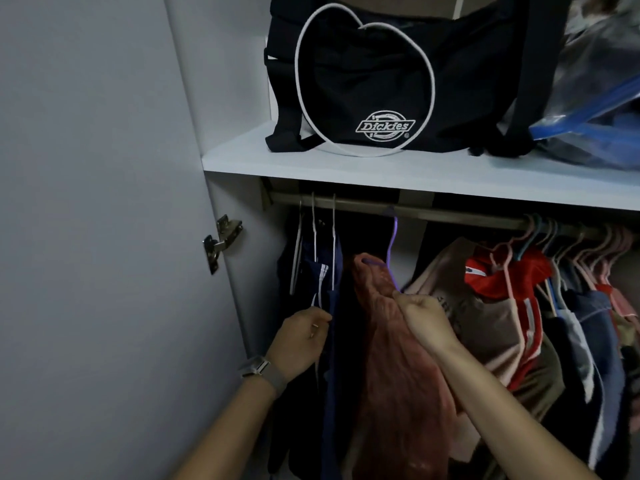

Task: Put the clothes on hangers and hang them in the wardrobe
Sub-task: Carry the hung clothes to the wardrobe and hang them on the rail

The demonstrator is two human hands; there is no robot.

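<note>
Pink garment (398, 358) crumpled, draped on purple hanger (390, 252), right hand (427, 318) pinching it

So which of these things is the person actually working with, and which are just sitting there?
In use:
- pink garment, pinched by the right hand
- purple hanger carrying it, hooked on the rail
- dark navy clothes, held aside by the left hand

Just there:
- black Dickies bag on the shelf
- clear plastic bag beside it
- red top and the other hung clothes to the right

Pink garment (398, 358) on purple hanger (391, 247), right hand (427, 320) pinching its shoulder
</note>
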